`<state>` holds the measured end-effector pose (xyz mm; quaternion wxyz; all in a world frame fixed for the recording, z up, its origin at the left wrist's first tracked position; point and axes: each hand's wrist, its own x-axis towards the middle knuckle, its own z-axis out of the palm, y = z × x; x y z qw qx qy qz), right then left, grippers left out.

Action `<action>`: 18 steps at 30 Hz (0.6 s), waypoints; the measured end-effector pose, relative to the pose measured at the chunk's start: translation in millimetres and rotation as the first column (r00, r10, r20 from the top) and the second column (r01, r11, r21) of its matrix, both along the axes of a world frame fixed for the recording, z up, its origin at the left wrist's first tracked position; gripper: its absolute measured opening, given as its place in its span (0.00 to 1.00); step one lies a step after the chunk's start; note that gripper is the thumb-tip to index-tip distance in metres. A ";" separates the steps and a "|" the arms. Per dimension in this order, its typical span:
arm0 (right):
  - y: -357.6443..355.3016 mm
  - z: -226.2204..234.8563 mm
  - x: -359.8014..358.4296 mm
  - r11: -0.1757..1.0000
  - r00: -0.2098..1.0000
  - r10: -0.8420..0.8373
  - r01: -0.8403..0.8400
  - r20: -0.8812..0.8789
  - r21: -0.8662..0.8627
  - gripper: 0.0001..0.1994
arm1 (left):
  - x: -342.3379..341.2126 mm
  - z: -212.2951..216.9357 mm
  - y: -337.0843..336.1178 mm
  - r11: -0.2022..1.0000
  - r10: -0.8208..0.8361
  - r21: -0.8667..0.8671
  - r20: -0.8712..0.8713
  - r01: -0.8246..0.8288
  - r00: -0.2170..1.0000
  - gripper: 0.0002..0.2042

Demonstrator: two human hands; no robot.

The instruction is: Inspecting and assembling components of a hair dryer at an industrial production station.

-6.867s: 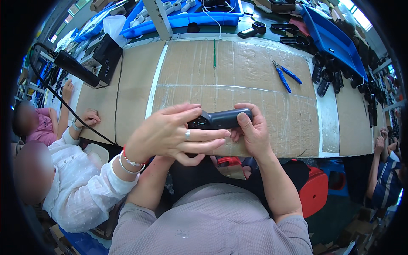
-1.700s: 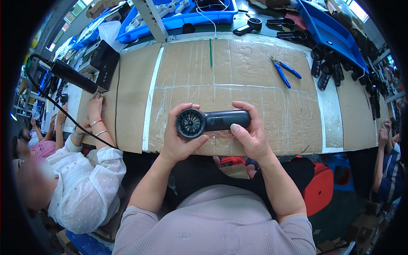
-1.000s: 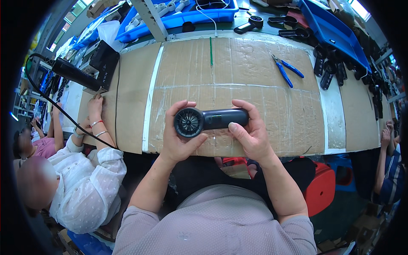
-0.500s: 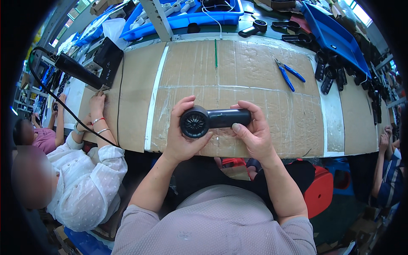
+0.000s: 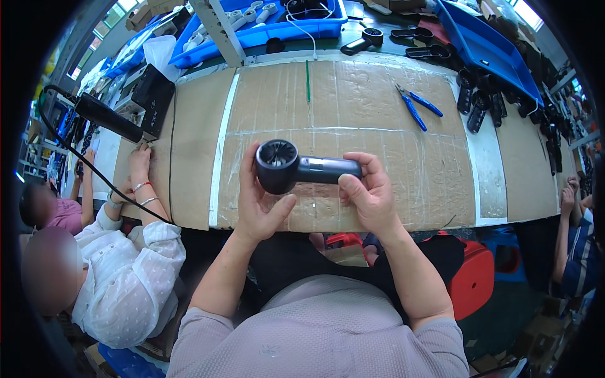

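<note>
A dark handheld fan (image 5: 328, 169) is held level above the cardboard-covered table, its round head on the left and its handle on the right. My left hand (image 5: 257, 205) cups the head, fingers along its far left side and thumb below it. The end of the handle is gripped by my right hand (image 5: 373, 192), thumb in front and fingers behind. The fan's grille is tilted upward, and a small light-coloured patch shows on the handle.
Blue-handled cutters (image 5: 416, 104) and a thin green stick (image 5: 308, 80) lie farther back. Another black fan (image 5: 363, 41) lies beyond the cardboard. Blue trays (image 5: 302, 29) and several black parts stand around the far edge. At left, a co-worker's arm (image 5: 144, 173) rests on the table near a cable.
The fan has rolled in my hands, so its grille now tips upward and away. My left thumb has come lower on the head. The whole view has shifted slightly.
</note>
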<state>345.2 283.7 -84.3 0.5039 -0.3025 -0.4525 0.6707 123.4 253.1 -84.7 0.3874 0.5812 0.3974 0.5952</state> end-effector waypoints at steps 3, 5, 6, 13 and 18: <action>1.2 -2.0 3.1 1.000 1.000 0.003 -0.003 0.001 -0.024 0.16 | 1.4 0.8 -3.0 1.000 -0.005 -0.022 0.040 0.006 0.999 0.44; 2.1 -4.9 4.9 0.999 1.000 0.025 -0.025 -0.004 -0.028 0.16 | 1.6 2.1 -5.1 0.996 0.008 -0.093 0.012 -0.007 1.000 0.45; 2.5 -5.3 6.0 0.999 0.999 0.036 -0.036 -0.007 -0.030 0.17 | 1.8 2.7 -5.6 0.992 0.015 -0.128 -0.003 -0.015 1.000 0.45; 4.9 -8.0 8.6 0.997 0.998 0.068 -0.068 0.017 -0.028 0.23 | 0.3 -1.2 3.9 0.988 0.102 0.141 -0.272 -0.065 0.957 0.44; 2.4 -8.2 0.3 1.000 0.998 -0.010 0.009 0.063 0.019 0.25 | 2.9 0.0 4.0 0.987 0.148 0.099 -0.282 -0.125 0.948 0.42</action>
